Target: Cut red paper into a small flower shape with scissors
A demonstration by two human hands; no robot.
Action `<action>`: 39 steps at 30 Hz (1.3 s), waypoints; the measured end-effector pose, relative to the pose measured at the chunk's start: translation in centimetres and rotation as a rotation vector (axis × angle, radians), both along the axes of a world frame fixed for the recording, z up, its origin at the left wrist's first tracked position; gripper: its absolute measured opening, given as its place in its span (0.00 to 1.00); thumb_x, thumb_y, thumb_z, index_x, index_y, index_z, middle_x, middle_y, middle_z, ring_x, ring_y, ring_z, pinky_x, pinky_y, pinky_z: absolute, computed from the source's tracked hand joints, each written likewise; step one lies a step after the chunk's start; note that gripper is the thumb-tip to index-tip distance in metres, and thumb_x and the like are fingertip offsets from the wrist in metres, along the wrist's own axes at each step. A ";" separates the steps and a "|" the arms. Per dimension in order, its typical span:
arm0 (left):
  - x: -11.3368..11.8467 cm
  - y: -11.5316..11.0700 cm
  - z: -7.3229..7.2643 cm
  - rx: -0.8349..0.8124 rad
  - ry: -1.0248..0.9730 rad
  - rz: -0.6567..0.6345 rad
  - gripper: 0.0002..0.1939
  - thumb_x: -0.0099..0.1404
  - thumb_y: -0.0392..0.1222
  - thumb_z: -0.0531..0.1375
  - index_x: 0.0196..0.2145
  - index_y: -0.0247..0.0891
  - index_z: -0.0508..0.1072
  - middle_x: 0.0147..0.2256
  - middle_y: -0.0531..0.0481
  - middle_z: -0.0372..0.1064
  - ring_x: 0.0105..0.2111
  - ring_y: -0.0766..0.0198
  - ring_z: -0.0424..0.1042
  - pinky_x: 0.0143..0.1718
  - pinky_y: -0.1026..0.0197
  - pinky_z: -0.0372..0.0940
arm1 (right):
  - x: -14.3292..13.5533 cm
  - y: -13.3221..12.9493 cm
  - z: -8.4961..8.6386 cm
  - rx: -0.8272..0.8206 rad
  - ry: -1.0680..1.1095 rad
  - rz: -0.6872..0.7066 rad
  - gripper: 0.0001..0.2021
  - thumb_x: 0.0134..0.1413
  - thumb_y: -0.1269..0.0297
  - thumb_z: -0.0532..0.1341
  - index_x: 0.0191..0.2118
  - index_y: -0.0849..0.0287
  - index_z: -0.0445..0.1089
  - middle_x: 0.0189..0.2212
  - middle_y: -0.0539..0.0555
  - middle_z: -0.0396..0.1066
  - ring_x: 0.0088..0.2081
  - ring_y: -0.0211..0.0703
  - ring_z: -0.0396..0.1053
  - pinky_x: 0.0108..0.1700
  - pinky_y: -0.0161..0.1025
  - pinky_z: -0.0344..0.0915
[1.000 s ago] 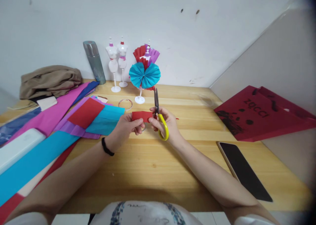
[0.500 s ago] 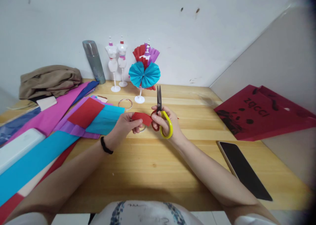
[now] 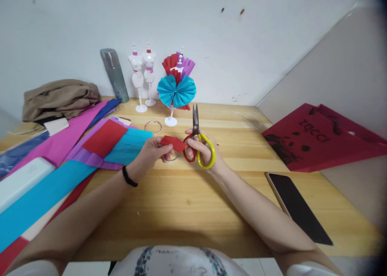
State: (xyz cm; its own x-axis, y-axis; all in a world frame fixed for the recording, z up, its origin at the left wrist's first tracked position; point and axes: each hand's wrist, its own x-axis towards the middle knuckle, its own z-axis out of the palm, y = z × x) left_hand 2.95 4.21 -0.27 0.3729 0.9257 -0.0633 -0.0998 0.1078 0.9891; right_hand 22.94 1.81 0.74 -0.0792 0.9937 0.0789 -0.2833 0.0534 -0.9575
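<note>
Looking in from the head view, I see the person's left hand [image 3: 152, 151] with its grip pinched shut on a small red piece [image 3: 173, 143], thumb on top; whether it is paper or cloth I can't tell. It's held over the middle of the wooden surface [image 3: 189, 211]. The right hand [image 3: 206, 154] has its grip around a pair of scissors [image 3: 196, 127], blades pointing away from the person and slightly parted. The red piece's near end sits right at the red handle loop; I can't make out whether they touch. Beyond the hands stands a blue pleated fan shape [image 3: 177, 91] on a white stand, with two white dress forms [image 3: 138, 80] to its left. A phone [image 3: 299, 207] lies to the right, near a red bag [image 3: 320, 143].
</note>
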 end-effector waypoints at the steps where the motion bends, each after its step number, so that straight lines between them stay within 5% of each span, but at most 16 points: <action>1: 0.0 0.0 0.1 -0.009 0.004 0.014 0.20 0.52 0.55 0.78 0.26 0.36 0.80 0.18 0.51 0.72 0.19 0.67 0.68 0.22 0.64 0.61 | 0.0 0.0 0.0 0.007 -0.001 -0.014 0.28 0.44 0.47 0.82 0.45 0.54 0.73 0.17 0.38 0.67 0.15 0.34 0.64 0.19 0.32 0.62; 6: 0.2 -0.3 0.5 -0.028 0.042 0.040 0.18 0.53 0.53 0.76 0.23 0.37 0.78 0.17 0.53 0.69 0.16 0.69 0.64 0.20 0.64 0.56 | 0.0 0.1 -0.1 -0.012 -0.059 -0.046 0.32 0.35 0.51 0.86 0.44 0.54 0.73 0.23 0.40 0.71 0.17 0.31 0.65 0.18 0.30 0.58; 22: 0.1 -0.7 1.6 0.028 0.120 -0.061 0.18 0.54 0.53 0.73 0.21 0.38 0.73 0.16 0.56 0.61 0.16 0.73 0.53 0.20 0.64 0.44 | -0.1 -0.1 -0.8 -0.041 -0.134 0.042 0.28 0.37 0.53 0.85 0.41 0.55 0.73 0.22 0.41 0.69 0.18 0.31 0.63 0.19 0.31 0.57; 33: 0.4 -0.7 1.2 -0.070 0.089 -0.114 0.18 0.54 0.52 0.75 0.28 0.36 0.78 0.19 0.48 0.75 0.18 0.65 0.73 0.21 0.66 0.63 | -0.4 0.1 -1.2 -0.043 -0.089 -0.032 0.29 0.37 0.52 0.84 0.43 0.53 0.74 0.24 0.41 0.68 0.18 0.32 0.60 0.19 0.33 0.58; 39: 0.4 -0.7 1.2 -0.091 0.096 -0.140 0.16 0.55 0.49 0.75 0.27 0.37 0.75 0.18 0.49 0.74 0.17 0.64 0.73 0.19 0.67 0.62 | -0.4 0.1 -1.5 0.012 -0.142 -0.029 0.26 0.39 0.54 0.84 0.41 0.53 0.74 0.24 0.41 0.63 0.21 0.32 0.58 0.21 0.33 0.57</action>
